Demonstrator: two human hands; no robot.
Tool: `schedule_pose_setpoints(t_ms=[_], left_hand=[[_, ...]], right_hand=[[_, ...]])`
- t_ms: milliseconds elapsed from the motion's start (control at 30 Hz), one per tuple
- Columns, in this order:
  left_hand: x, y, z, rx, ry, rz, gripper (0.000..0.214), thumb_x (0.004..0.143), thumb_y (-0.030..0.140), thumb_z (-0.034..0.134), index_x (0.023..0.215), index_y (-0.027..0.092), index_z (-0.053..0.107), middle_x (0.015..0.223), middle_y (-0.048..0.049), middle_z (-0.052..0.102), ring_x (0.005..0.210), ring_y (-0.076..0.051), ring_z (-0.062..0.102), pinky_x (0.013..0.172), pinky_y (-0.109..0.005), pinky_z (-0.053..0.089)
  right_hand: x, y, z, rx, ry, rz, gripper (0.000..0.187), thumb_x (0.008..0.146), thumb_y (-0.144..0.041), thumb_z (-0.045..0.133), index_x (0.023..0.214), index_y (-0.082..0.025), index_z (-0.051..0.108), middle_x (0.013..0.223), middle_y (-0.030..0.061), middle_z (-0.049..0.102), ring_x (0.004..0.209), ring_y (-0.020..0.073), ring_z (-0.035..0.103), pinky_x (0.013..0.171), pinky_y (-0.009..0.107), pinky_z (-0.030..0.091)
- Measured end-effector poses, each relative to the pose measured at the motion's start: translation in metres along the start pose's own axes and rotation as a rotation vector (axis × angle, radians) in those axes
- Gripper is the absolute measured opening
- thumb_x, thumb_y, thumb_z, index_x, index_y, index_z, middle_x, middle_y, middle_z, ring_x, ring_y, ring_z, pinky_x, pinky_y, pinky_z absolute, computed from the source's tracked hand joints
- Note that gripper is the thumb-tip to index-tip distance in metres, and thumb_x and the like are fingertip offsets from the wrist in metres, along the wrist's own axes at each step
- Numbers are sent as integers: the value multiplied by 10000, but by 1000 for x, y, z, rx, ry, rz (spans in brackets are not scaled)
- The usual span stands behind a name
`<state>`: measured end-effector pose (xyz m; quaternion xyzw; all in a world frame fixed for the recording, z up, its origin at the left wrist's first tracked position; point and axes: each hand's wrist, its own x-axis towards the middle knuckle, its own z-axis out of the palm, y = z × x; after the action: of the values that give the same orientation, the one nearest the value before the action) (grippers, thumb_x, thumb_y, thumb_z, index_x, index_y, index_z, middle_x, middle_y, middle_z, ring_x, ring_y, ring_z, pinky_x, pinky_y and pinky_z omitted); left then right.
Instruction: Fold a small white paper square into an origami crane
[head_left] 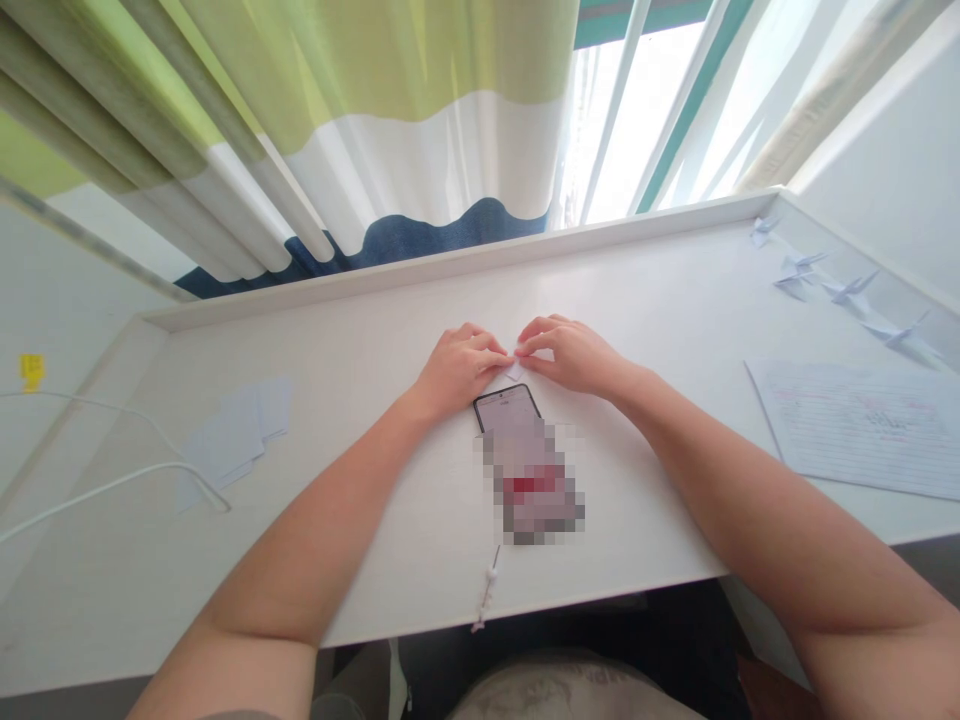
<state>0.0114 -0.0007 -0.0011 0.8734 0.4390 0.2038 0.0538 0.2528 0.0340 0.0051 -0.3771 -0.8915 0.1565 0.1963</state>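
Note:
Between my fingertips is a small folded piece of white paper (514,371), low over the desk just beyond the phone. My left hand (466,368) pinches its left side, fingers curled together. From the right, my right hand (564,352) pinches it too, with thumb and index finger close to the left fingertips. Much of the paper is hidden by the fingers, so its exact fold is unclear. Right below both hands lies a smartphone (508,402), its screen lit and partly blurred out. A beaded strap (489,580) trails from its lower end to the desk's front edge.
Several folded paper cranes (851,290) stand along the desk's right rim. A written-on lined paper stack (862,425) lies at the right. White paper sheets (240,430) and a white cable (165,467) are at the left. Curtains (420,140) hang behind the white desk (375,600).

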Motion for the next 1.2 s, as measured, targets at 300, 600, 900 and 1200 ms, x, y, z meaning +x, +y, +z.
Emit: schedule_pose_setpoints(t_ms=[300, 600, 900, 1200], left_hand=[[-1, 2, -1, -32, 38, -57, 167, 1028, 322, 685, 1008, 306, 850, 1127, -7, 848, 1163, -240, 706, 991, -449, 421], [-1, 1, 2, -89, 65, -97, 149, 1005, 319, 712, 969, 308, 856, 1102, -6, 848, 1127, -242, 703, 1015, -459, 442], [-2, 9, -3, -73, 144, -279, 113, 875, 356, 847, 955, 282, 814, 1162, -30, 783, 1206, -285, 602, 1097, -481, 452], [-4, 6, 0, -36, 143, -226, 143, 937, 397, 780, 1011, 293, 843, 1153, -51, 783, 1167, -290, 589, 1082, -486, 462]], right_hand=[[1, 7, 5, 106, 64, 14, 145, 939, -308, 753, 1033, -237, 837, 1179, 86, 811, 1125, 294, 723, 1038, 459, 517], [0, -4, -3, -67, -20, 14, 179, 999, -316, 694, 952, -269, 860, 1202, 71, 806, 1079, 290, 699, 894, 417, 511], [-3, -8, 2, -69, -28, -122, 266, 1055, -202, 596, 1115, -291, 839, 1318, 64, 778, 1230, 292, 650, 1034, 473, 447], [-3, -6, 2, -112, -31, -167, 276, 1064, -209, 584, 1089, -280, 850, 1184, 84, 793, 1140, 295, 610, 973, 449, 411]])
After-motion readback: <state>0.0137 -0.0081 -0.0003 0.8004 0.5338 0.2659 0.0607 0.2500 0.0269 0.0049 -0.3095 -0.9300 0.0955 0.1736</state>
